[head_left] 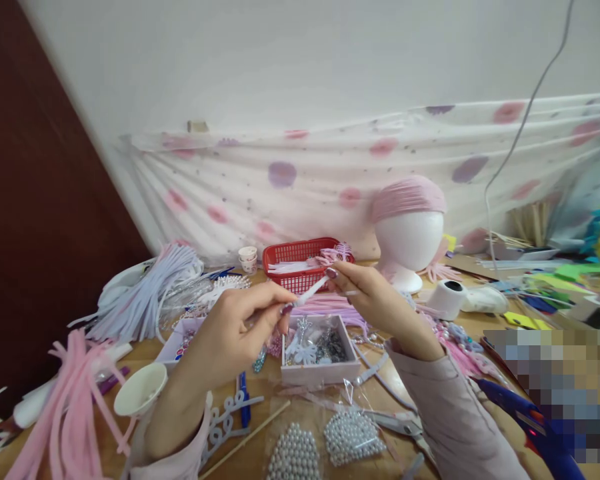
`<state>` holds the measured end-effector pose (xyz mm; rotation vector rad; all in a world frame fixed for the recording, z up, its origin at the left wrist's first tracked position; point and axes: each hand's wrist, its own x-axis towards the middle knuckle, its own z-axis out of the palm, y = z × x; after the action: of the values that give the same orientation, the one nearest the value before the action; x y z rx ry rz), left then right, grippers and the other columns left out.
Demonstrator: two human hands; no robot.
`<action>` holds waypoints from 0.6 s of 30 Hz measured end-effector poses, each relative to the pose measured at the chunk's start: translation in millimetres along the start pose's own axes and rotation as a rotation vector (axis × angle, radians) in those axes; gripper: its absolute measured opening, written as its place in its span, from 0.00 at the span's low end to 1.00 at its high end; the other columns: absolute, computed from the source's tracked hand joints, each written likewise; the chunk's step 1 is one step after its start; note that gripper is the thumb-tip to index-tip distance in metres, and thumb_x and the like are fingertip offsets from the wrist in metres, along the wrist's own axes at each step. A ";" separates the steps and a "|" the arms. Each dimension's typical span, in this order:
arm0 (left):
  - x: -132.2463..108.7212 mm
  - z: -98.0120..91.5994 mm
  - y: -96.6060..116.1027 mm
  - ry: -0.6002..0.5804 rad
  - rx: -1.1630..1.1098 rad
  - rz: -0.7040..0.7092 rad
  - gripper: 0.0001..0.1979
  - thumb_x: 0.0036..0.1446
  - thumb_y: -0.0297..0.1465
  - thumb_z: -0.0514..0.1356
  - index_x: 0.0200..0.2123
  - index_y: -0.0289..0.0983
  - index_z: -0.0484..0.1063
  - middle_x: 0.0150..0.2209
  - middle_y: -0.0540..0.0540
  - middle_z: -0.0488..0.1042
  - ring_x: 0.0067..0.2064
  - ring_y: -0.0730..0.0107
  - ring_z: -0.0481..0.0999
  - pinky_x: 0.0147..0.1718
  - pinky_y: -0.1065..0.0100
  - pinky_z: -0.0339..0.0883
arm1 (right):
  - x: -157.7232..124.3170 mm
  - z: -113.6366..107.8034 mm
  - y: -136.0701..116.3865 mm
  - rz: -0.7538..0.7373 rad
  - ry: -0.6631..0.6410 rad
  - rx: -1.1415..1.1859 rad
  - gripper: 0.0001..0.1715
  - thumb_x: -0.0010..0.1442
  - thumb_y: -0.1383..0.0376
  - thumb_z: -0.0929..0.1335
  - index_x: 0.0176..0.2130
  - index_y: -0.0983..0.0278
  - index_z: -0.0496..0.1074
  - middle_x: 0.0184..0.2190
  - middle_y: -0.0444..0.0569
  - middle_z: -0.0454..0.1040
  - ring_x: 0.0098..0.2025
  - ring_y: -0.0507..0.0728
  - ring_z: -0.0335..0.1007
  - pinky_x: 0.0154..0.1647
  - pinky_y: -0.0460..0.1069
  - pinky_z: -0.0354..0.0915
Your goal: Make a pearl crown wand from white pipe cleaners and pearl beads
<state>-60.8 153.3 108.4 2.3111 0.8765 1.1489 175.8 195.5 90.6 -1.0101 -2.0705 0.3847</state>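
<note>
My left hand (240, 327) and my right hand (370, 297) are raised over the table, each pinching one end of a short white pipe cleaner (311, 291) held between them. Both hands are closed in a pinch. Right below them sits a small white box (320, 370) holding silvery and dark trinkets. A red plastic basket (300, 257) with white strips stands just behind the hands. Pink pipe cleaners (330, 305) lie between the basket and the box.
A white foam head (410, 240) with a pink band stands at the back. Pearl bead bags (325, 443), scissors (400, 421), a blue glue gun (525, 420), a white cup (140, 390), pink strands (70, 400) and white strands (145, 293) crowd the wooden table.
</note>
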 end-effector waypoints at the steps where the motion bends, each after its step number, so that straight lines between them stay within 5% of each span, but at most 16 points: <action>1: 0.6 0.7 -2.9 0.065 -0.045 -0.029 0.10 0.61 0.23 0.53 0.38 0.39 0.73 0.24 0.55 0.74 0.21 0.79 0.69 0.20 0.77 0.63 | 0.6 4.2 -1.7 0.006 -0.033 -0.001 0.16 0.70 0.62 0.58 0.30 0.62 0.62 0.24 0.42 0.65 0.28 0.52 0.60 0.31 0.48 0.56; 6: 7.3 4.0 -18.6 0.422 -0.001 -0.078 0.09 0.61 0.25 0.55 0.41 0.36 0.75 0.25 0.53 0.75 0.21 0.78 0.71 0.23 0.74 0.67 | -3.9 21.1 -27.5 -0.054 -0.216 -0.055 0.11 0.68 0.68 0.58 0.32 0.62 0.61 0.24 0.42 0.65 0.26 0.50 0.58 0.29 0.47 0.54; 8: 9.4 4.6 -23.3 0.466 0.159 -0.076 0.12 0.61 0.24 0.55 0.43 0.35 0.77 0.27 0.51 0.77 0.23 0.76 0.73 0.25 0.72 0.68 | -8.8 22.4 -42.3 -0.109 -0.260 -0.091 0.12 0.67 0.69 0.58 0.31 0.62 0.60 0.22 0.40 0.61 0.24 0.50 0.54 0.27 0.47 0.51; 14: 8.1 3.9 -25.1 0.199 0.409 0.075 0.19 0.59 0.19 0.53 0.46 0.36 0.79 0.38 0.44 0.83 0.37 0.65 0.81 0.38 0.64 0.72 | -24.2 0.7 -66.0 -0.186 -0.183 -0.027 0.11 0.69 0.69 0.57 0.35 0.62 0.62 0.26 0.42 0.66 0.26 0.51 0.59 0.29 0.46 0.56; 18: 3.9 1.0 -15.3 -0.043 0.319 0.195 0.21 0.57 0.17 0.52 0.45 0.36 0.80 0.37 0.46 0.84 0.36 0.68 0.81 0.37 0.67 0.72 | -24.7 -15.9 -48.9 -0.143 0.052 -0.038 0.12 0.70 0.66 0.58 0.34 0.62 0.63 0.26 0.42 0.65 0.27 0.51 0.59 0.30 0.47 0.56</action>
<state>-63.5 166.9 100.8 2.7212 0.8886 1.0962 171.3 144.3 115.4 -0.8781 -2.0950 0.2438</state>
